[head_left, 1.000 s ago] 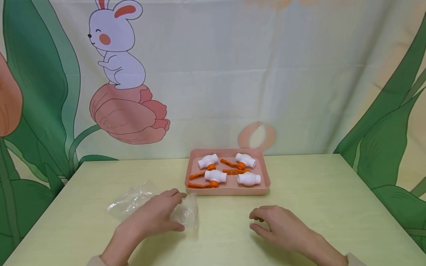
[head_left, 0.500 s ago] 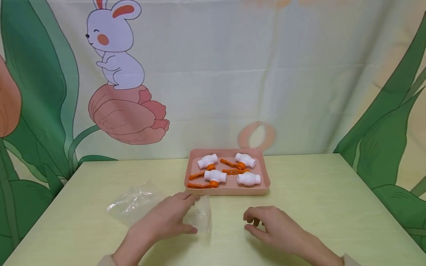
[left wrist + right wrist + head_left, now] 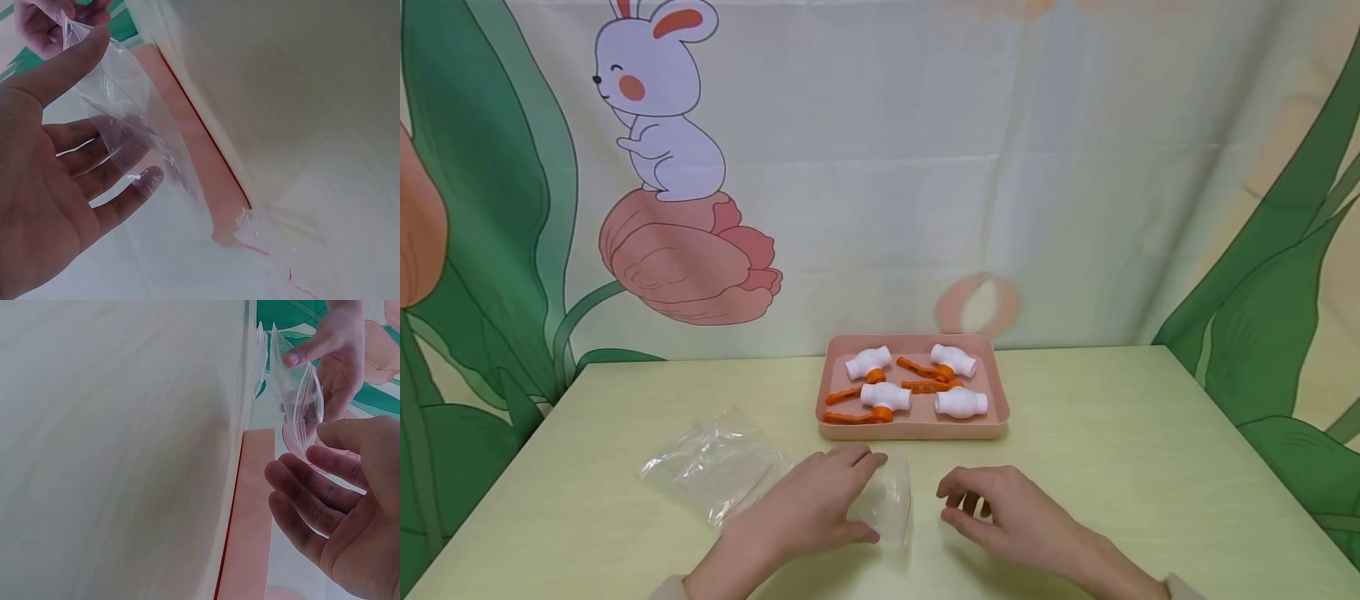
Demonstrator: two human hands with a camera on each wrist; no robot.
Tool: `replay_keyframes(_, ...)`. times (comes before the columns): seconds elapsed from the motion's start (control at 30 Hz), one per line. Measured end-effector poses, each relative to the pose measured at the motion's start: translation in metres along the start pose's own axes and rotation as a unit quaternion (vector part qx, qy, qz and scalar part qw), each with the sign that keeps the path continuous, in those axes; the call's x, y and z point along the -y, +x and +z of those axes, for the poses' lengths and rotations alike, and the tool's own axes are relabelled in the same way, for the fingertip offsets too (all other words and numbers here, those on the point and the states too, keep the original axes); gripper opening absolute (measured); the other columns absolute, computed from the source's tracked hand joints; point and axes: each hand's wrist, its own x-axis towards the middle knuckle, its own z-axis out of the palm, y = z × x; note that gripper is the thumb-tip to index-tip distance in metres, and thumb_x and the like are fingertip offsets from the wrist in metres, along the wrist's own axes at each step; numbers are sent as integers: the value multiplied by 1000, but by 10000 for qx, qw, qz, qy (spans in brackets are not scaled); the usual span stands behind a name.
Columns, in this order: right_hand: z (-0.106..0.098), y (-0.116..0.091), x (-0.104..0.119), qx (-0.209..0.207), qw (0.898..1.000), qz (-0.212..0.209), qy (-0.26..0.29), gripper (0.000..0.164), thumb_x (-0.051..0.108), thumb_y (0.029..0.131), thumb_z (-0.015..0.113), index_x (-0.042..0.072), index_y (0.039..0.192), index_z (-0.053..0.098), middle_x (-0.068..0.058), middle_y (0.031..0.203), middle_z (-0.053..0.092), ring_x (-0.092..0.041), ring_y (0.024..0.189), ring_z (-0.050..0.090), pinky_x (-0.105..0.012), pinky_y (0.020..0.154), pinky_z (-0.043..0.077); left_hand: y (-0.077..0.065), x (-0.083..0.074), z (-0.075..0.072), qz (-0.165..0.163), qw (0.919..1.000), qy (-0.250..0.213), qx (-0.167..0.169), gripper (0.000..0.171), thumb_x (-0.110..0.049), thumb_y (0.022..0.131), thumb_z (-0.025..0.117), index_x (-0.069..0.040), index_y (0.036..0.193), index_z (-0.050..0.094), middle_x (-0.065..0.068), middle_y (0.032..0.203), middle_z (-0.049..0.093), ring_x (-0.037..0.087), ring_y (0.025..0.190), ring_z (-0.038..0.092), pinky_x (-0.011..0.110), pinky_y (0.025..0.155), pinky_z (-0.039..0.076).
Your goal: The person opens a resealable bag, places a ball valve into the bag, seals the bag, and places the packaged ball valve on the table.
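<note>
In the head view, my left hand (image 3: 816, 508) holds a clear plastic zip bag (image 3: 892, 500) above the table, thumb on the near side and fingers on the far side. The left wrist view shows the bag's film (image 3: 119, 81) spanning thumb and fingers. Facing it from the right is my right hand (image 3: 1018, 512), fingers loosely bent, nothing in its grasp. From the right wrist, the bag (image 3: 303, 394) appears just beyond my fingertips; whether they touch it I cannot tell.
A pink tray (image 3: 913, 432) at the table's back holds several white ball valves (image 3: 887, 397) with orange handles (image 3: 850, 419). More clear plastic bagging (image 3: 711, 467) lies flat on the table (image 3: 1120, 433) at the left. A printed curtain (image 3: 880, 208) hangs behind the table.
My left hand has carried the bag rightward and slightly nearer, away from the bagging on the left. My right hand has shifted a little left, narrowing the gap. Tray and valves stay put.
</note>
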Motion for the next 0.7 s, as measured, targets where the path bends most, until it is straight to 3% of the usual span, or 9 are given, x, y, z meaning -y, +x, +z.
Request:
replay_keyframes(0.43,10,3,0,-123,9989,-385,257,14,24,99,72,16,110,69,12,97,67,-2,79,64,-27,66,57,3,-12,5,213,9993,233,-210,77,-45,81,87,-4,139,58,3,124,60,21,114,58,41,94,52)
replay_keyframes(0.7,15,5,-1,-330,9979,-295,481,14,26,98,73,20,110,68,10,97,68,-4,76,64,-27,63,57,4,-16,8,216,9990,282,-254,76,-45,82,87,-4,139,58,3,125,60,22,116,58,42,95,52)
